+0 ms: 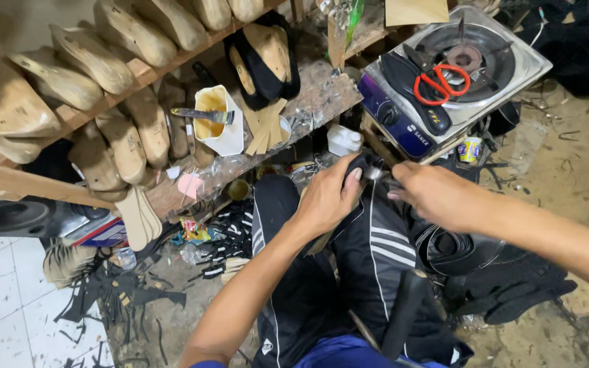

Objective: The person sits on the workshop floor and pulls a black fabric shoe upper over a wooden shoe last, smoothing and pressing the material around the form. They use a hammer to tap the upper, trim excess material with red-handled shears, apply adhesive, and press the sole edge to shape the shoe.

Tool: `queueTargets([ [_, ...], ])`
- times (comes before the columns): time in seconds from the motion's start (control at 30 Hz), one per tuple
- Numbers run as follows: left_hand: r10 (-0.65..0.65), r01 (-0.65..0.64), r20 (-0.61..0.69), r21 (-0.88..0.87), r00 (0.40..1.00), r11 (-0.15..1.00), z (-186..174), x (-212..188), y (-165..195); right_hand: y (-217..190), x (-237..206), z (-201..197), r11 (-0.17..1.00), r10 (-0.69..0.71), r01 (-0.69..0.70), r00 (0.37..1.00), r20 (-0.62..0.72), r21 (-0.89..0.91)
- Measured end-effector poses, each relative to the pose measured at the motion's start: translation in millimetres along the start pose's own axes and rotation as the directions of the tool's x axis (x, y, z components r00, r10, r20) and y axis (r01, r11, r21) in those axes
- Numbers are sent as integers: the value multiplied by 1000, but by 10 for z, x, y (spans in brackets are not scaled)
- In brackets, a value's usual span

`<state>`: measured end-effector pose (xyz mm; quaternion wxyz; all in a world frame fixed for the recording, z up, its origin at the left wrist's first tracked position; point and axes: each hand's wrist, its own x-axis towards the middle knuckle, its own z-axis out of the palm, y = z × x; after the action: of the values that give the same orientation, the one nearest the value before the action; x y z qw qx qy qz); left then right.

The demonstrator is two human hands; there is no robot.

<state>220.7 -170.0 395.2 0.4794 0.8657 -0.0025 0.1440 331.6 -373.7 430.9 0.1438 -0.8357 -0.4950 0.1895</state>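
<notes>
My left hand [326,198] grips a black shoe upper on a last [365,162] resting on my knee, thumb pressed on its top. My right hand [429,194] is closed around a metal tool [379,175] whose tip touches the black piece; the tool is partly blurred. My legs wear black track trousers with white stripes [369,245]. A black strip [403,310] lies across my lap.
A single-burner gas stove [499,75] at upper right carries red-handled scissors [440,83] and a black sole. Wooden shoe lasts [90,65] fill shelves at left. A white glue container with a brush [216,119] stands on the workbench. Black offcuts [124,289] litter the floor.
</notes>
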Motion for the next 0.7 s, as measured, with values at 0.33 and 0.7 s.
queueTargets([
  [0.33,27,-24,40,-86,999,996,1,28,-87,-84,-56,454,993,-102,83,953,-287,-80],
  [0.7,-23,30,95,-79,995,996,-11,20,-4,228,65,237,950,-15,22,1000,-24,312],
])
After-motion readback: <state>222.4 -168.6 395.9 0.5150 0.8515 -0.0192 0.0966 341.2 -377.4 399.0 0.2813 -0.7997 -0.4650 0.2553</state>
